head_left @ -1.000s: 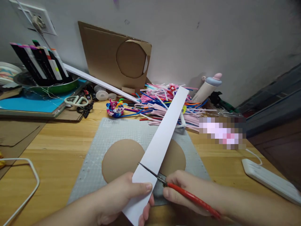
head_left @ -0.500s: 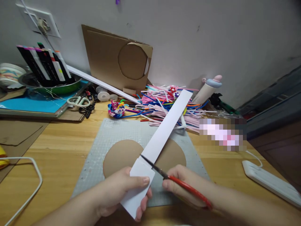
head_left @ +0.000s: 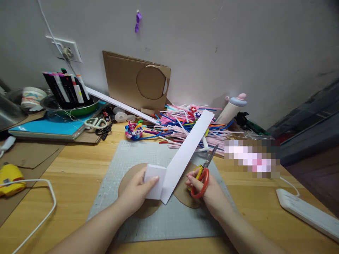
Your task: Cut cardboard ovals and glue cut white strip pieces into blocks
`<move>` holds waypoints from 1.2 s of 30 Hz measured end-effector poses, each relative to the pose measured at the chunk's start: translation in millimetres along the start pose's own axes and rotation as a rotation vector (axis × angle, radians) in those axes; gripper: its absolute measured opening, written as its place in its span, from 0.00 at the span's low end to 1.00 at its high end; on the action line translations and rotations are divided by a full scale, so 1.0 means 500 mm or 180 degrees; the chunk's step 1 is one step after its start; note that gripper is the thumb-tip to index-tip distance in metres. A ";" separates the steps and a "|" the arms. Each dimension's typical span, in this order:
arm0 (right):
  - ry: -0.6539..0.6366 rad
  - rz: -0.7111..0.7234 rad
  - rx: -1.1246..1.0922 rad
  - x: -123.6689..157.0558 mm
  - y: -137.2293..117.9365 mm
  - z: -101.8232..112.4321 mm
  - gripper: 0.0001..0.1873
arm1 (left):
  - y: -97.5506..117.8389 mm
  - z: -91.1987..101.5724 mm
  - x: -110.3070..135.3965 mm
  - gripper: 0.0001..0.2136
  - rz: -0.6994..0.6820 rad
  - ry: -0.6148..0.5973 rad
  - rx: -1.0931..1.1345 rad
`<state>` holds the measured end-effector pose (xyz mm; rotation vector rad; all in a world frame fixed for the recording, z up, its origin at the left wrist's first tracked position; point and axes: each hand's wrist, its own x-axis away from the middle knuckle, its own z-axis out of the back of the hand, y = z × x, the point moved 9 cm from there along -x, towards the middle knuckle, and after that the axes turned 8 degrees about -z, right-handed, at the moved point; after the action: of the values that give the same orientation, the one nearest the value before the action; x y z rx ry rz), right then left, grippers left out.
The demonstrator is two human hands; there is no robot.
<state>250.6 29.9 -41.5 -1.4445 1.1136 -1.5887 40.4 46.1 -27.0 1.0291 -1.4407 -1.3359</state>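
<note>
My left hand [head_left: 139,187] grips a short white paper piece [head_left: 155,183], thumb on its face. A long white paper strip [head_left: 185,155] slants away to the upper right from that piece's right edge. Whether the two are still joined there I cannot tell. On the right, my right hand [head_left: 206,190] holds scissors [head_left: 202,176] with red and yellow handles, their blades together, pointing up and away from the paper. Two brown cardboard discs [head_left: 132,174] lie beneath on a grey cutting mat [head_left: 111,208], partly covered by the paper and my hands.
Pipe cleaners [head_left: 180,130] are heaped behind the mat. Cut-out cardboard [head_left: 119,74] leans on the wall. Markers [head_left: 66,90], white-handled scissors [head_left: 95,123] and a blue folder [head_left: 50,125] sit at left. A yellow tool [head_left: 12,178] is near left; a white power strip [head_left: 304,204] lies right.
The scissors have come off the paper and turned upright to the right. The short piece in my left hand now stands at an angle to the strip. The view has tilted up.
</note>
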 end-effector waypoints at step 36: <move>-0.0501 0.1480 0.0468 0.016 -0.085 -0.187 0.04 | 0.014 -0.016 -0.023 0.19 -0.0970 0.0537 -0.1023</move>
<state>158.8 51.4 0.2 -1.0936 1.1158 -1.1817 51.3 55.6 -20.7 1.1430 -0.9314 -1.5937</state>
